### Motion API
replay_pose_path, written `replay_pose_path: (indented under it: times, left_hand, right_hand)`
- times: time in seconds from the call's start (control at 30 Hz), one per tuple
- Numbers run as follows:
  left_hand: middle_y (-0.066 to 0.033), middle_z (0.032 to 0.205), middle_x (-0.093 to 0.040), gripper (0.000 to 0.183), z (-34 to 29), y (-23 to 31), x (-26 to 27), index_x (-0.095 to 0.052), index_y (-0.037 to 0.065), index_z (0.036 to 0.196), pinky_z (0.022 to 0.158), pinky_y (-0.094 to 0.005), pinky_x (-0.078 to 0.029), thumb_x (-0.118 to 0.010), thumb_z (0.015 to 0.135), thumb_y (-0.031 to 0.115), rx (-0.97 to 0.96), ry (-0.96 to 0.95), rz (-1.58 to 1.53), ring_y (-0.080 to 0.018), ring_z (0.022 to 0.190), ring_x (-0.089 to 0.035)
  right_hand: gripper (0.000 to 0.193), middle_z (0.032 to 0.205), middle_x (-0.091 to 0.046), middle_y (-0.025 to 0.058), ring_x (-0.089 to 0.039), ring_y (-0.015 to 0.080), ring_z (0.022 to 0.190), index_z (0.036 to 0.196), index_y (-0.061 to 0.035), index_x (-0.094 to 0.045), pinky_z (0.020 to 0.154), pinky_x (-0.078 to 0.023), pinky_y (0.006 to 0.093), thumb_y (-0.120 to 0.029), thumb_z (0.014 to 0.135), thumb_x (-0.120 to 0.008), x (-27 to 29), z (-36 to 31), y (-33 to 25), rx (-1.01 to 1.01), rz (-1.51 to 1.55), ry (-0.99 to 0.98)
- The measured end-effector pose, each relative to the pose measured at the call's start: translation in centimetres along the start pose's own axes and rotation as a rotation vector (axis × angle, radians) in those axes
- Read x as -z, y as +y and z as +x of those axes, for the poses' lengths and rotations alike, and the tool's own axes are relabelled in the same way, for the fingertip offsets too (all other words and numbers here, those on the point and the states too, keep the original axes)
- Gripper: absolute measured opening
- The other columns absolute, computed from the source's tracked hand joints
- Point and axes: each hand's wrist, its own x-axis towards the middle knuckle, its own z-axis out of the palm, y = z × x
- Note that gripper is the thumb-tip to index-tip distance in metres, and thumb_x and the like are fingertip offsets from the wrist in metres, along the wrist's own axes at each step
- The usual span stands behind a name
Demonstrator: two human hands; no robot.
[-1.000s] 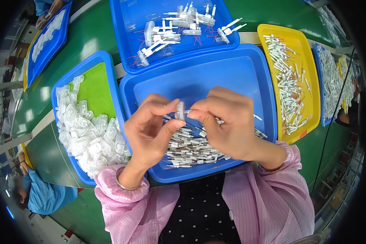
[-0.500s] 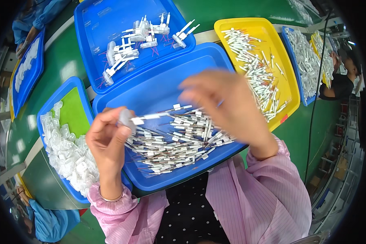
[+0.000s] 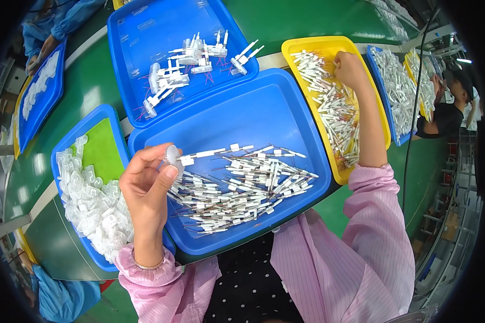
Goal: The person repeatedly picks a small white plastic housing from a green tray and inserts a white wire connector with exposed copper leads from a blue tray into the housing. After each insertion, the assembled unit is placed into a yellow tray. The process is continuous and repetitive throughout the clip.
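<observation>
My left hand (image 3: 147,180) pinches a clear plastic housing (image 3: 173,157) between thumb and fingers, above the left part of the middle blue tray (image 3: 226,116). A slim white stick-like part with a thin lead (image 3: 213,153) juts out of the housing to the right. Below it, that tray holds a heap of white parts with dark leads (image 3: 242,188). Over at the yellow tray (image 3: 382,142), my right hand (image 3: 353,71) reaches into the far end, its fingers bent together at the white parts with red leads (image 3: 334,102). What its fingertips grip is too small to make out.
A blue tray (image 3: 116,48) at the back bears several assembled pieces with pink leads. To the left, another blue tray (image 3: 109,112) contains clear housings (image 3: 94,210) and a green sheet (image 3: 102,148). Further trays stand at the far right and left, near co-workers. A black cable (image 3: 415,118) hangs at the right.
My right hand has swung from above the middle tray, right and away from me, into the yellow tray. My left hand keeps its grip on the housing, nearly still.
</observation>
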Motion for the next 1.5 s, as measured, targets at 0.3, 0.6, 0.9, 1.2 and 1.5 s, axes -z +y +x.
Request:
replay_pose_path:
  times: [0.3,0.6,0.9,1.2,1.5]
  left_hand:
    - [-0.0138,0.095,-0.059,0.031,0.4,-0.3,0.1,-0.049,-0.005,0.109,0.071,-0.0297,-0.047,-0.057,0.081,0.006,0.131,-0.061,-0.328,-0.0214,0.085,-0.059]
    - [-0.0141,0.104,-0.052,0.046,0.7,0.1,0.3,-0.042,0.001,0.122,0.072,-0.0277,-0.045,-0.059,0.08,0.008,0.12,-0.05,-0.459,-0.0249,0.093,-0.055]
    - [-0.0169,0.102,-0.056,0.04,0.7,-0.6,0.2,-0.044,-0.003,0.118,0.076,-0.0311,-0.05,-0.057,0.08,0.0,0.021,-0.124,-0.442,-0.0278,0.093,-0.059]
    - [-0.0174,0.102,-0.056,0.04,0.7,-0.5,0.0,-0.045,-0.003,0.117,0.075,-0.0317,-0.051,-0.057,0.079,-0.002,-0.016,-0.112,-0.376,-0.0252,0.092,-0.058]
    - [-0.0175,0.102,-0.055,0.039,0.6,-0.9,0.2,-0.045,-0.006,0.116,0.08,-0.0324,-0.047,-0.058,0.079,-0.002,-0.087,-0.097,-0.212,-0.0206,0.091,-0.057]
  right_hand:
    - [0.005,0.067,-0.059,0.0033,-0.057,0.006,0.062,0.081,0.0015,-0.058,0.051,-0.043,0.0193,-0.001,0.078,-0.059,9.8,-6.3,-12.3,0.133,1.136,0.053]
    - [0.01,0.075,-0.062,0.0074,-0.057,0.0067,0.061,0.082,0.0031,-0.059,0.05,-0.045,0.0165,0.004,0.074,-0.064,8.8,-11.7,-23.1,0.163,1.86,-0.296]
    - [0.01,0.067,-0.061,0.0053,-0.054,0.0047,0.054,0.079,0.0022,-0.061,0.047,-0.041,0.0151,0.0,0.073,-0.068,7.7,-11.7,-23.7,0.027,1.816,-0.191]
    - [0.012,0.067,-0.06,0.0061,-0.053,0.006,0.054,0.077,0.0014,-0.061,0.047,-0.039,0.0175,0.004,0.069,-0.069,7.4,-12.0,-23.9,0.285,1.612,0.035]
    - [0.017,0.067,-0.059,0.0104,-0.055,0.0153,0.052,0.077,0.001,-0.061,0.043,-0.042,0.0243,0.002,0.064,-0.071,8.6,-12.2,-24.1,0.606,1.209,0.278]
